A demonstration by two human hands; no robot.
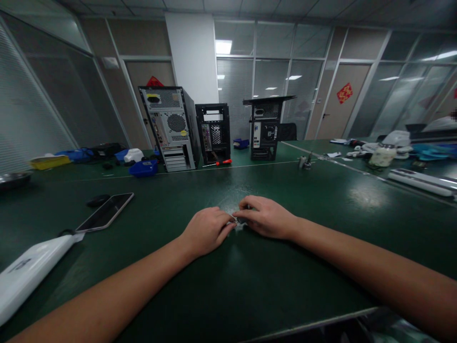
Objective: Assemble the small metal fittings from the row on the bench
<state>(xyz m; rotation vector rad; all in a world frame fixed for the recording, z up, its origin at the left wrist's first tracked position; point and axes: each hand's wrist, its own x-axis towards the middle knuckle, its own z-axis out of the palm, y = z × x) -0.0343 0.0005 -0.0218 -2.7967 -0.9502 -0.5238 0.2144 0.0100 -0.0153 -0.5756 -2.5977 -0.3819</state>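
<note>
Both of my hands rest on the dark green table point(271, 290), meeting at its middle. My left hand point(207, 232) is curled, its fingertips pinched on a small pale part point(238, 224) that I cannot make out. My right hand point(266, 217) is closed too, with its fingers pressed on the same small part from the right. The hands touch at the fingertips, and most of the part is hidden between them.
A phone point(106, 211) and a small black object point(97, 200) lie to the left, with a white device point(28, 270) nearer. Three computer cases point(171, 127) point(214, 133) point(266, 126) stand at the back, a red-handled screwdriver point(223, 162) and blue bins point(144, 168) beside them. Clutter sits far right.
</note>
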